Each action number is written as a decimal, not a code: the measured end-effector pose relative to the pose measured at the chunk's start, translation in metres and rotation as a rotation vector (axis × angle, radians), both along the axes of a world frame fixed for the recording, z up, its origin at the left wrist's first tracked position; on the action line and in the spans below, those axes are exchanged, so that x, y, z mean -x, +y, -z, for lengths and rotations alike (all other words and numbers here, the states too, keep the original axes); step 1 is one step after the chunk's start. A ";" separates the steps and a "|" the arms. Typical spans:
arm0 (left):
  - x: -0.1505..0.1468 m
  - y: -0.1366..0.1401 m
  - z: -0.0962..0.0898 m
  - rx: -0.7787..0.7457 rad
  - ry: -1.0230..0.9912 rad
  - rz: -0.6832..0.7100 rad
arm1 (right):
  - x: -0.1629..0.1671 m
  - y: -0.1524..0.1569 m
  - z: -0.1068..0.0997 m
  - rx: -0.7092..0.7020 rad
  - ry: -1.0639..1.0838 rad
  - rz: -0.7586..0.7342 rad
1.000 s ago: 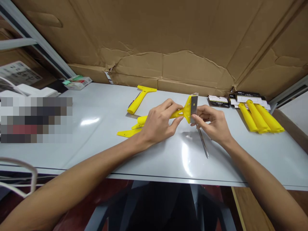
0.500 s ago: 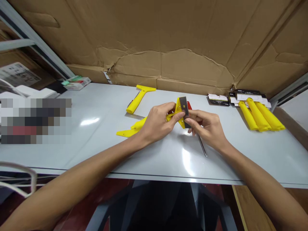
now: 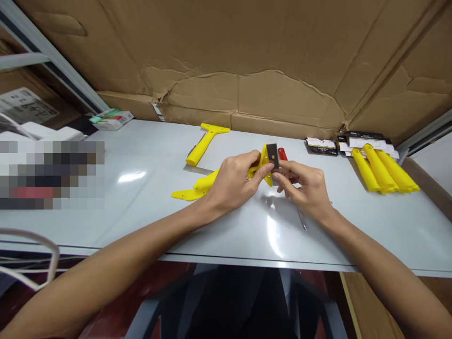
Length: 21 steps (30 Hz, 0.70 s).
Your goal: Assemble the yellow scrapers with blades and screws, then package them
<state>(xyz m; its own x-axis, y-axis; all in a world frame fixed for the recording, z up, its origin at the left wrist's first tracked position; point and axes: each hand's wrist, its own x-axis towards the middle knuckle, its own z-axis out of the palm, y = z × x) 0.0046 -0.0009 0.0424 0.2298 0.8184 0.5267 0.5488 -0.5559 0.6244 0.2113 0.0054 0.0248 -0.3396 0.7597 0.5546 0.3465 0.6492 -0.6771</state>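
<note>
In the head view, the left hand grips a yellow scraper above the middle of the desk, thumb against its dark blade; the right hand pinches that blade's lower end. Beneath the right hand is a red-handled screwdriver (partly hidden). Yellow handles lie toward the far right corner.
</note>
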 end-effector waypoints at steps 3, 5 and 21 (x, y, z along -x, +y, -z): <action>0.000 -0.002 -0.002 0.071 -0.025 0.047 | 0.002 -0.002 -0.004 -0.030 -0.057 0.024; -0.001 -0.003 -0.004 0.091 -0.031 0.067 | 0.003 -0.004 -0.007 -0.023 -0.046 0.040; -0.007 -0.008 -0.001 0.155 0.095 0.135 | 0.000 0.000 -0.011 0.114 0.105 0.027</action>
<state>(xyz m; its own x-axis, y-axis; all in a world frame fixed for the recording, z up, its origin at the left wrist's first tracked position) 0.0116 -0.0090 0.0438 0.3847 0.8465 0.3679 0.5364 -0.5294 0.6573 0.2117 0.0052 0.0355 -0.2625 0.8277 0.4959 0.2862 0.5576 -0.7792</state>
